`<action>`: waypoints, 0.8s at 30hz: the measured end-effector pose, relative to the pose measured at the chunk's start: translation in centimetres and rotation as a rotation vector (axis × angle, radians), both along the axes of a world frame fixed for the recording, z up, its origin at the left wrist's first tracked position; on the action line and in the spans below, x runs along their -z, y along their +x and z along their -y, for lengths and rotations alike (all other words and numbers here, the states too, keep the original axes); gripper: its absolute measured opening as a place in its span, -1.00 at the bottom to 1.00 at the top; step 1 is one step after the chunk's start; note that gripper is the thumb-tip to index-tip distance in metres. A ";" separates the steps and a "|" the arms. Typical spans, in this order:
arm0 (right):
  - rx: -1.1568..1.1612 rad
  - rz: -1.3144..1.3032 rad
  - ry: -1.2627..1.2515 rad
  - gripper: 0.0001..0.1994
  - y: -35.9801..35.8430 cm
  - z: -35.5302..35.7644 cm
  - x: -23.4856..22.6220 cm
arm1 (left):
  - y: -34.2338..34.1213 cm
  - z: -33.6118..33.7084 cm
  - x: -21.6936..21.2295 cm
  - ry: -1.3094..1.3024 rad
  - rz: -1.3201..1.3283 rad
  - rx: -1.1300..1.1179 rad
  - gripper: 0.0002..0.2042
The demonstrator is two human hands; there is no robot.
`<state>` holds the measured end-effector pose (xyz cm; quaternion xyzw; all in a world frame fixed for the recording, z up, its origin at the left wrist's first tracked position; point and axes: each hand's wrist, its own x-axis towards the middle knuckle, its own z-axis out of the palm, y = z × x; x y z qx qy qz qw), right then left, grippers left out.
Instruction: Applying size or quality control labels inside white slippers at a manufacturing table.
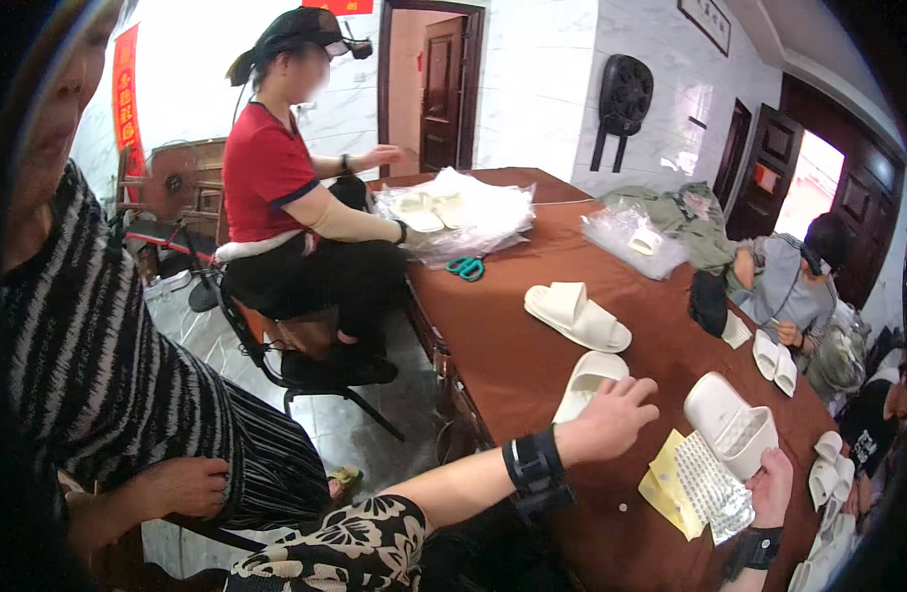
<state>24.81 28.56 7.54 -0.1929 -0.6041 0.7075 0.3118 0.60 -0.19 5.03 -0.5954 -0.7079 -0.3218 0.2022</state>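
Note:
My left hand (pixel 608 422), with a black band on the wrist, hovers above the table just beside a white slide slipper (pixel 588 381). Its fingers are loosely bent and apart, and I see nothing between them. Another white slipper (pixel 578 318) lies just beyond. On the right, my right hand (pixel 772 487) has its fingers closed at the toe end of a white slipper (pixel 731 424), which is tilted. Between that slipper and the table are a silvery sheet dotted with rows of small stickers (pixel 712 481) and a yellow sheet (pixel 670 485); whether my right hand also grips these is unclear.
A brown cloth covers the table (pixel 483 365). Green-handled scissors (pixel 464 268) lie near a plastic-wrapped pile of slippers (pixel 463 209). A person in red sits at the far left; another in stripes is close on my left. More slippers (pixel 830 472) line the right edge, near other people.

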 end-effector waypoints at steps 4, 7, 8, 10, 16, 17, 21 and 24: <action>0.004 0.236 0.198 -0.90 -3.4 3.0 -0.7 | -5.3 1.9 1.2 -0.341 0.246 -0.164 -0.34; -0.136 0.331 0.242 -0.86 -5.3 6.0 -1.6 | -9.6 1.2 3.2 -0.422 0.341 -0.229 -0.36; -0.121 0.345 0.243 -0.86 -5.9 6.9 -1.7 | -10.6 0.7 3.4 -0.497 0.374 -0.220 -0.38; -0.154 0.377 0.273 -0.86 -6.2 7.7 -1.6 | -11.6 -0.2 3.5 -0.532 0.418 -0.181 -0.44; -0.240 0.382 0.141 -0.88 -8.7 9.0 -0.7 | -16.1 1.2 3.6 -0.395 0.656 0.115 -0.27; -0.195 0.410 0.132 -0.86 -8.1 8.4 -0.5 | -15.7 0.4 3.2 -0.410 0.763 0.147 -0.27; -0.186 0.428 -0.015 -0.89 -7.3 7.2 0.5 | -14.9 0.1 1.7 -0.452 0.916 0.158 -0.31; -0.198 0.346 -0.144 -0.90 -7.0 8.3 -0.2 | -15.2 -0.9 2.9 -0.435 0.750 0.138 -0.28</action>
